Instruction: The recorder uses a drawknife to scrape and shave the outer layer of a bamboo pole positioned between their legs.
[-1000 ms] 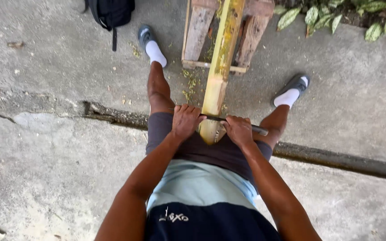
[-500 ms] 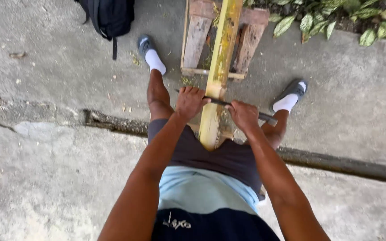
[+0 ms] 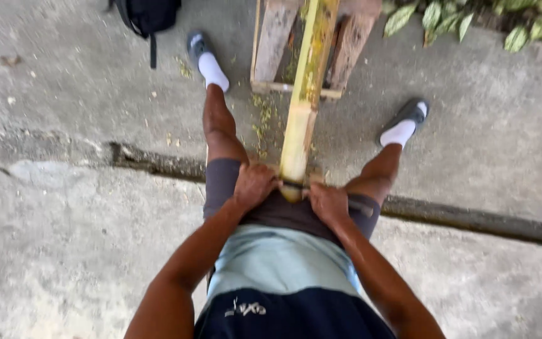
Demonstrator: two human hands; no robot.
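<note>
Bamboo pole [image 3: 302, 94] end gripped between left hand [image 3: 254, 186] and right hand [image 3: 327, 204].

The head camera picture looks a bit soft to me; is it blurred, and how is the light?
Head view: slight motion blur softens the left hand, the right hand and the bamboo pole they grip a dark tool across; head view: light is even, shaded daylight, with no glare or hard shadows on the concrete floor; head view: the leaves at the top edge look soft too.
</note>
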